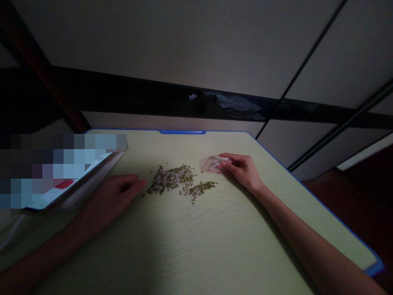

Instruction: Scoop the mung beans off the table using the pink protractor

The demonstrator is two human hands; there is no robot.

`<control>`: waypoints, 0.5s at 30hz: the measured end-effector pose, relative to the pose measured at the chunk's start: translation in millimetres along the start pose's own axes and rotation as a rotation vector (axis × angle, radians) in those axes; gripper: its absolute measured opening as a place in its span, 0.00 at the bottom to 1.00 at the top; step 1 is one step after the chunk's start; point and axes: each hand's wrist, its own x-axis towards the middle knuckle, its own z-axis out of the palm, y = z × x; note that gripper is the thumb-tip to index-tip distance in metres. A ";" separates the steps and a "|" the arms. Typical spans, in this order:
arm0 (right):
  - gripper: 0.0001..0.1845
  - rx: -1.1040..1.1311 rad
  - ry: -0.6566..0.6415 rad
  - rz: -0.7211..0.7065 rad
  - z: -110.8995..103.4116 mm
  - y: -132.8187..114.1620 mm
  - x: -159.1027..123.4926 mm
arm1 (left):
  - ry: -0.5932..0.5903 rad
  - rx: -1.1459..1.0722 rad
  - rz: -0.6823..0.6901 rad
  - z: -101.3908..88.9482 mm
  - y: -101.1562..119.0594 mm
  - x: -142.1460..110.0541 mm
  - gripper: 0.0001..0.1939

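Desk (196,246), blue-edged; light dim. Near its left edge, a slanted panel (63,184), mostly pixelated. Next, the left hand (115,192), loosely curled, thumb pointing at the grains; fingertips hidden, so cannot tell whether it holds anything. Mid-desk, nearer the far edge: a heap (172,178) of 2 sorts mixed, green beans and paler grains; off its right side, a thin, mostly green patch (201,188). Just beyond that, between heap and right edge, a clear plate (210,164) with printed arcs, probably a protractor, motion-blurred. Right hand (241,169) pinches its right end between thumb and fingers. Handling it well near the grains would mean a light grip, plate low, short slow strokes; a quick flick could scatter round beans. Free end points left; long axis seems roughly parallel to the far edge, though blur leaves the exact tilt uncertain.
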 end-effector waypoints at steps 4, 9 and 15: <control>0.18 0.015 -0.046 -0.007 -2.6 -2.0 -1.1 | -0.003 0.001 0.000 -0.7 -0.3 -0.8 0.21; 0.16 -0.056 -0.040 -0.019 -7.0 -4.7 -3.4 | 0.001 0.014 0.014 -0.2 -1.6 -1.2 0.20; 0.16 -0.098 -0.059 -0.009 -9.5 -4.8 -5.0 | 0.002 0.024 0.021 0.6 -2.8 -0.3 0.21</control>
